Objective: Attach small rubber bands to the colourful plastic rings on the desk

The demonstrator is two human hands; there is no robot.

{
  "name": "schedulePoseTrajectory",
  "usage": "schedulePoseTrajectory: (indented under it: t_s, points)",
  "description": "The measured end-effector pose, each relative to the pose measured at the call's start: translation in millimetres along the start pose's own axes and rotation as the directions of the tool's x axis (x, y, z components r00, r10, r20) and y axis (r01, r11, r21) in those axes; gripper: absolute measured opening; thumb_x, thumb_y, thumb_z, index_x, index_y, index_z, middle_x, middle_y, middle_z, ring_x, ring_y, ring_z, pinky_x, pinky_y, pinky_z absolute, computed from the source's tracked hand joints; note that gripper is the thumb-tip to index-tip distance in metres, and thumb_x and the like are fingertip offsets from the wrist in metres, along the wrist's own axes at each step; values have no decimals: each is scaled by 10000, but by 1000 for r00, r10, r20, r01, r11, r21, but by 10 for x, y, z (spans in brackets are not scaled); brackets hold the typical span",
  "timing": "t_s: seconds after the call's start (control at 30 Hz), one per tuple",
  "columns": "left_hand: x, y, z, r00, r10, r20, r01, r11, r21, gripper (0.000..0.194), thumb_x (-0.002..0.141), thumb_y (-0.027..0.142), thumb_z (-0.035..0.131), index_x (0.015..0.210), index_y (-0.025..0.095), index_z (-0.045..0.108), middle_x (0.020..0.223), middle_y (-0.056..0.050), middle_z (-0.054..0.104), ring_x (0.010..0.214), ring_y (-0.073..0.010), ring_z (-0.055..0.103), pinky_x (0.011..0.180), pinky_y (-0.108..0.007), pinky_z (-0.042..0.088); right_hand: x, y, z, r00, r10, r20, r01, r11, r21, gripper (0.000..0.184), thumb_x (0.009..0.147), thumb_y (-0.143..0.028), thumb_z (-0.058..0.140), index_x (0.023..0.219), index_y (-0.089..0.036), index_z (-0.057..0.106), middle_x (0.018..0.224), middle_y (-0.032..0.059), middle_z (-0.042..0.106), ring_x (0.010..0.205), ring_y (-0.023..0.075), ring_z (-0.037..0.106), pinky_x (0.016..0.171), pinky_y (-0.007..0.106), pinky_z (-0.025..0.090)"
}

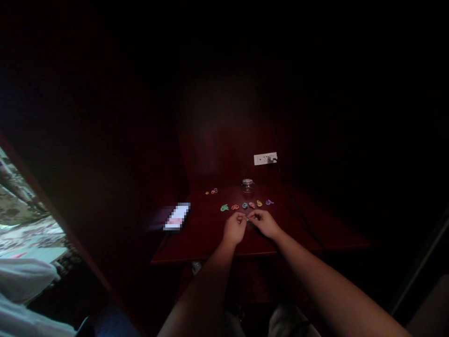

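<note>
Head view: hands [247,222] pinching small green piece [247,219]; coloured loops [244,205], clear jar [247,186] beyond.

"What surrounds the red-brown table [206,238]?"

"Deep shadow; the reddish far wall [217,150] bears a white socket panel [260,160]."

"And the light?"

"Pale, at the left (patterned fabric [17,199] shows there)."

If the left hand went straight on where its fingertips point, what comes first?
The left hand would probably meet the small green piece at its fingertips, then the right hand; depth and any present contact are unclear.
</note>
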State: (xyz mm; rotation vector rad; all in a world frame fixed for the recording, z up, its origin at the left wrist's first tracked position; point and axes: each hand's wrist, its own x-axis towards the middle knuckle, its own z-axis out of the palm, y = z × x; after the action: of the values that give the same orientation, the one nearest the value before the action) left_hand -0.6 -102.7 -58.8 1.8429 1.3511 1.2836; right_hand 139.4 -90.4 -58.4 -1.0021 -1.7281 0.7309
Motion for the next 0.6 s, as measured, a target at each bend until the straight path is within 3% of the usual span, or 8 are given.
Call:
schedulePoseTrajectory:
  t_s: [0.13,0.4,0.6]
  points:
    - [-6,1,6,998,17,58,-23,995,92,143,711,216,461,724,147,586,662,-24,613,581,-89,531,564,-193,392,-3,40,6,1000,16,-16,-15,998,57,174,644,-267,539,734,-122,574,629,22,576,514,96,472,475,201,362]
    - [12,-14,6,994,94,63,-89,993,-80,161,700,244,488,739,128,592,687,-41,621,614,-101,554,590,-203,425,-18,-7,8,998,65,-23,-63,997,53,196,635,-295,538,710,-119,581,582,13,566,483,93,461,460,205,359]
    - [10,5,13,993,73,94,-61,991,-123,180,697,267,512,752,123,604,711,-58,630,634,-116,569,611,-219,444,-13,24,-26,996,61,-72,-60,998,19,173,621,-292,548,664,-125,555,563,-3,529,480,84,434,456,198,347]
